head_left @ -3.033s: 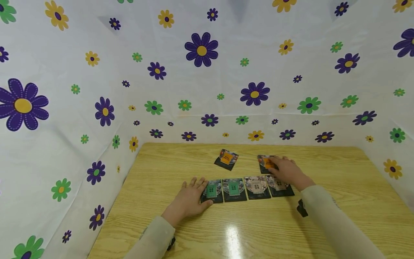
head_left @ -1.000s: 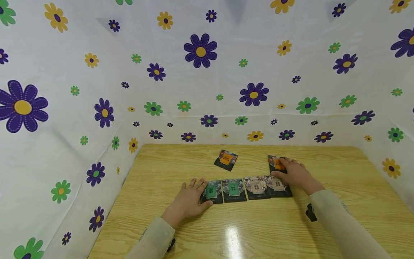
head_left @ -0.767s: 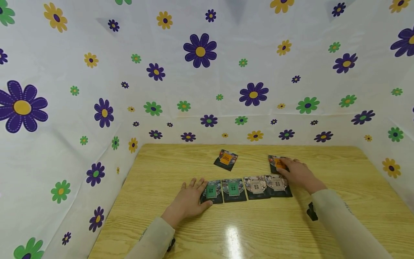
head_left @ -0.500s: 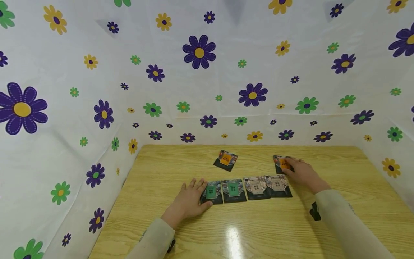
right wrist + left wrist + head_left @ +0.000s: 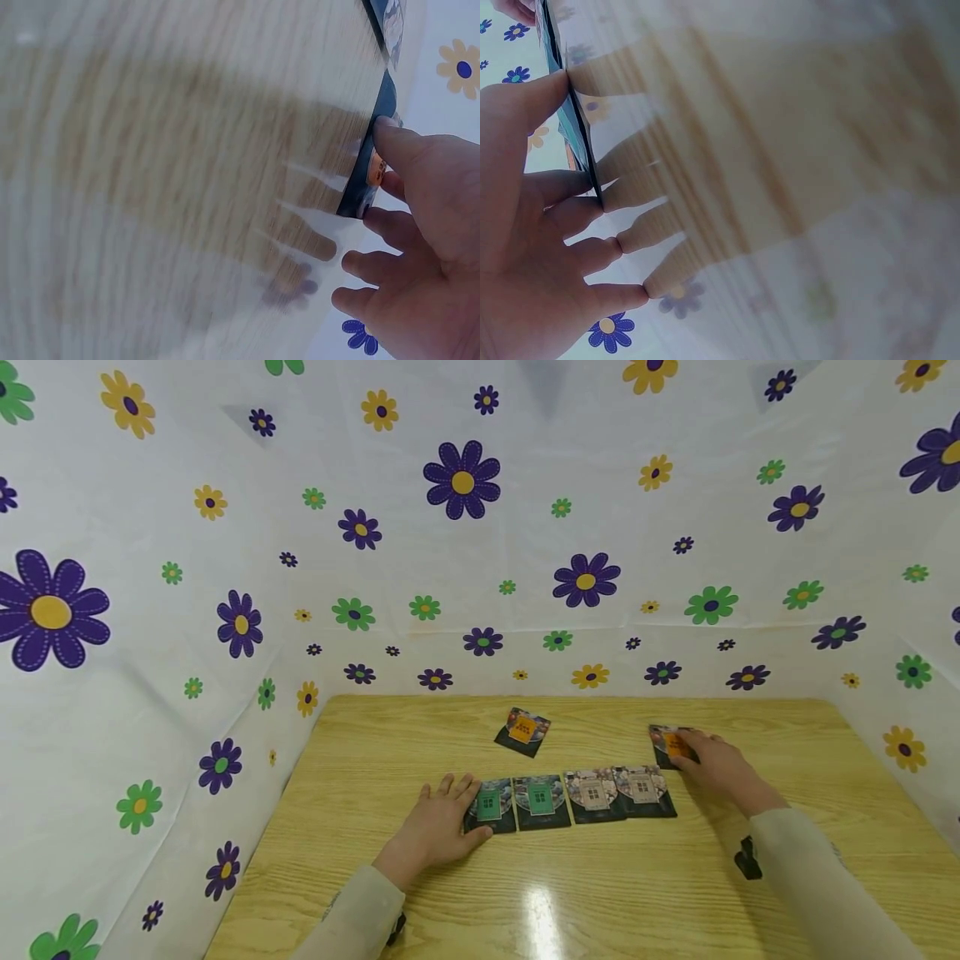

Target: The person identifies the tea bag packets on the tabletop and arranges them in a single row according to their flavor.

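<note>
In the head view, two green-labelled packets and two beige-labelled packets lie in a row on the wooden table. At the row's left end, my left hand rests with straight fingers, its thumb and fingertips touching the outermost green-labelled packet. My right hand holds an orange-labelled packet behind the row's right end. In the right wrist view, the thumb lies on that packet's dark edge, with the index finger partly hidden behind it. Part of the packet is under the hand.
A second orange-labelled packet lies askew farther back, apart from the row. White sheeting with printed flowers stands behind the table and at both sides. Black pieces show beneath both sleeves.
My right hand has slid the orange-labelled packet to the right along the table, from behind the beige-labelled packets to past the row's right end. My left hand has stayed in place.
</note>
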`<action>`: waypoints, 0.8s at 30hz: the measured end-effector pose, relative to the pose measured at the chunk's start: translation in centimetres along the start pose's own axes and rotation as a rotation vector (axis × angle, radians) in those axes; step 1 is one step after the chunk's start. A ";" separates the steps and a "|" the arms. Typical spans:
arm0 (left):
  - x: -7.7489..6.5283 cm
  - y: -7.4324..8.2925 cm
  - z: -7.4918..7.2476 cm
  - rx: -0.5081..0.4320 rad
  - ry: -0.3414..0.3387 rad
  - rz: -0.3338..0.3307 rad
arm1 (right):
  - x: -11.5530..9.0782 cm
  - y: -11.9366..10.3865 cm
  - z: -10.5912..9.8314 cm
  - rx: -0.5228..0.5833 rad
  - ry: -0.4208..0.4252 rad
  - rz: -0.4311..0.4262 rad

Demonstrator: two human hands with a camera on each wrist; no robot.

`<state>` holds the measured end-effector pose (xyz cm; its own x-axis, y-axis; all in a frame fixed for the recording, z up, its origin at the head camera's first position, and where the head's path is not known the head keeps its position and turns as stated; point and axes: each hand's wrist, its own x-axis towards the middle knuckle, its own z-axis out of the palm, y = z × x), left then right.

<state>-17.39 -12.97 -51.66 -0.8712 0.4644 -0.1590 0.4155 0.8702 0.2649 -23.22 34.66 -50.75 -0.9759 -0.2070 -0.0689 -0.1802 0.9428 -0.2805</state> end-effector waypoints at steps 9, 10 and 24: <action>0.0 0.1 0.0 0.007 -0.002 -0.001 | -1.5 0.7 -0.4 -0.012 0.003 -0.001; 0.0 0.0 0.0 0.008 -0.001 -0.001 | -1.6 0.8 -0.4 -0.014 0.000 -0.001; 0.0 0.0 0.0 0.008 -0.001 0.002 | -3.5 0.9 -0.6 -0.035 0.007 -0.029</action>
<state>-17.37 -12.95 -51.70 -0.8702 0.4661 -0.1595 0.4192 0.8707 0.2571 -20.04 36.34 -50.21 -0.9709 -0.2331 -0.0543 -0.2130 0.9449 -0.2487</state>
